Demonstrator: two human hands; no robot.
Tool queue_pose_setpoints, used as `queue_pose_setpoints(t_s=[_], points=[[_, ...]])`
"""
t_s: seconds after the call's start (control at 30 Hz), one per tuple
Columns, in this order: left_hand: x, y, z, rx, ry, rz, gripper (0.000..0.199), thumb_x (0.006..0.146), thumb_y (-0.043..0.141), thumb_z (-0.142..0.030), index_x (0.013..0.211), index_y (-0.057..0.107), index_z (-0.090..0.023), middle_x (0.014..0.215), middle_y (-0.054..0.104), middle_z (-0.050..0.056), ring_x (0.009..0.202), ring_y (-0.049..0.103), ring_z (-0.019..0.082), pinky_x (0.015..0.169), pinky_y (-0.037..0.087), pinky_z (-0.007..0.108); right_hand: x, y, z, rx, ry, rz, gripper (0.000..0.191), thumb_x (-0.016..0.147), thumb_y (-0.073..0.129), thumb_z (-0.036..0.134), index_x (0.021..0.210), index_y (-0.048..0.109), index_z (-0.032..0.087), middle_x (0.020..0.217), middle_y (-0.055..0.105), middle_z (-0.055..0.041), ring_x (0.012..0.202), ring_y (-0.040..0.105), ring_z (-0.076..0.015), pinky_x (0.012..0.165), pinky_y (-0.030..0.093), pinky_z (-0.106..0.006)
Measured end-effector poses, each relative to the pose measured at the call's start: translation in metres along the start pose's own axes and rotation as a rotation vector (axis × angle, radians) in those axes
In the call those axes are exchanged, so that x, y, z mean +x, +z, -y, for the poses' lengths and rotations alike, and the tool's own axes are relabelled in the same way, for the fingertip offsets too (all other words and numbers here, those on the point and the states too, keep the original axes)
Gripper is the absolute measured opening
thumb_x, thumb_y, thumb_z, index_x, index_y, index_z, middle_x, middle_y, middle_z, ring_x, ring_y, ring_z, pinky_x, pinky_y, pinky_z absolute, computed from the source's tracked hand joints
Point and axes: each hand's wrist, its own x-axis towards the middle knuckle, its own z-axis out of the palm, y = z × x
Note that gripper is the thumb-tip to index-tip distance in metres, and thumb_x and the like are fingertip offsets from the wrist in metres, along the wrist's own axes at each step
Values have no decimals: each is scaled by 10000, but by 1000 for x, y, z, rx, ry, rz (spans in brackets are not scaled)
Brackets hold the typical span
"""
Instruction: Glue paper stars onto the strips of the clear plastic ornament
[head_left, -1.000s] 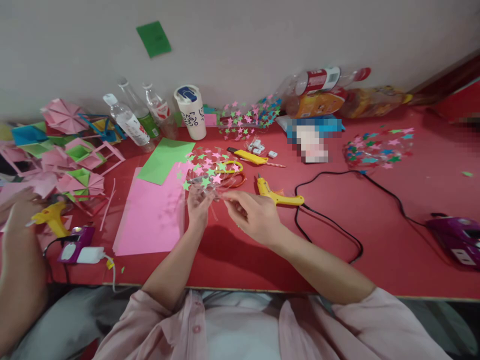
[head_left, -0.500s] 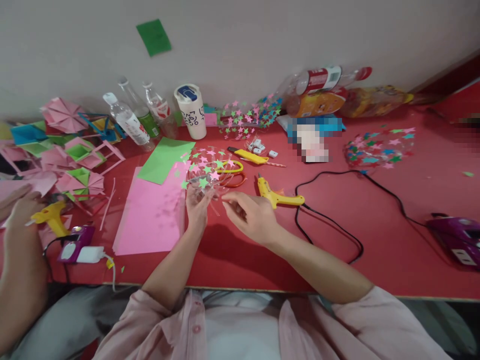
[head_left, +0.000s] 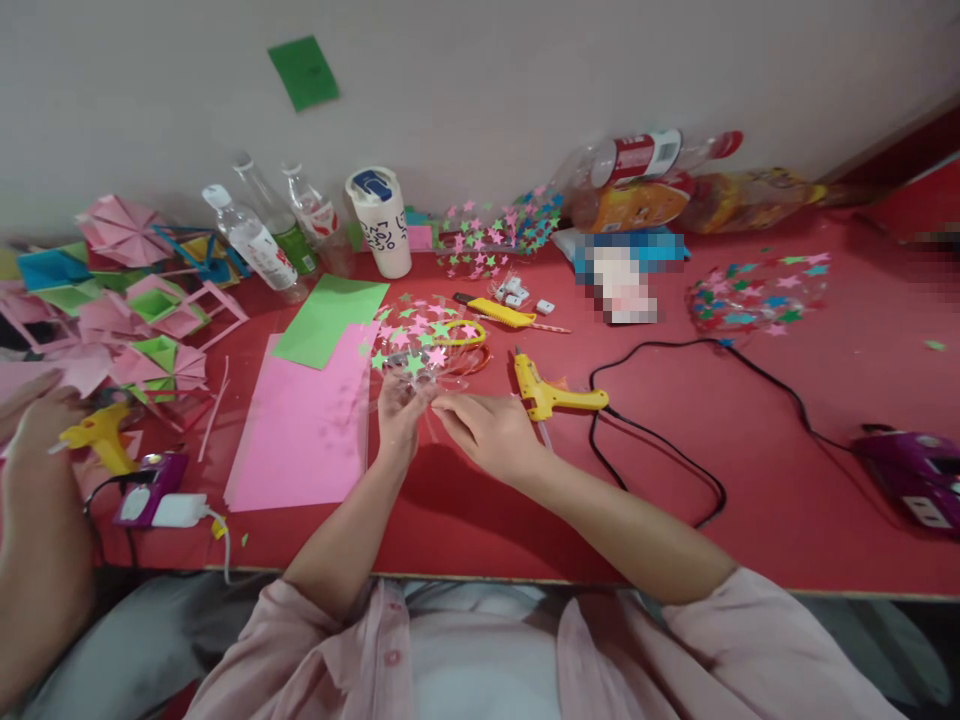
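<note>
My left hand (head_left: 401, 415) is closed around the lower end of a clear plastic piece dotted with pink and green stars (head_left: 409, 335), which looks like a cut bottle. Just to its right, my right hand (head_left: 491, 435) has its fingertips pinched together at the bottom of this piece. What lies in that pinch is too small to make out. Partly behind the starred plastic are scissors (head_left: 466, 333) with yellow and orange handles. A yellow glue gun (head_left: 555, 396) lies right of my right hand.
Pink paper sheets (head_left: 300, 440) and a green sheet (head_left: 330, 318) lie on the left. A black cord (head_left: 675, 345) runs to a purple power strip (head_left: 911, 475). Bottles (head_left: 259, 250) and a white cup (head_left: 382, 235) stand at the wall. Another person's arm (head_left: 45, 500) is at far left.
My right hand has come left to meet my left hand, and its fingertips have drawn together. The starred plastic has shifted and turned slightly in my left hand.
</note>
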Motion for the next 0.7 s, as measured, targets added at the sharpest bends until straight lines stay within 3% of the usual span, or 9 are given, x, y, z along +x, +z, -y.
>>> queue_pose_setpoints(t_s=[0.17,0.43,0.7], points=[[1,1,-2,10,-30,-34,394,511,834,-293,771,556,-191,691,564,-52,615,541,68,622,448,202,0,2,2,-38,1,4,205,935,411,207,883,606,171,710,716,-6,576,628,-99,547,374,-209],[2,-4,6,-6,-21,-31,405,494,834,-279,795,573,-200,752,600,-37,652,571,79,649,465,208,4,-11,4,-67,-28,-32,168,918,463,177,1018,598,171,821,737,-15,658,667,-103,587,426,-209],[2,0,-5,37,6,24,414,523,836,-363,784,562,-195,670,608,-38,560,565,79,588,466,220,6,-24,9,-88,-137,-198,200,875,522,128,1069,572,138,746,718,-15,592,632,-99,548,441,-219]])
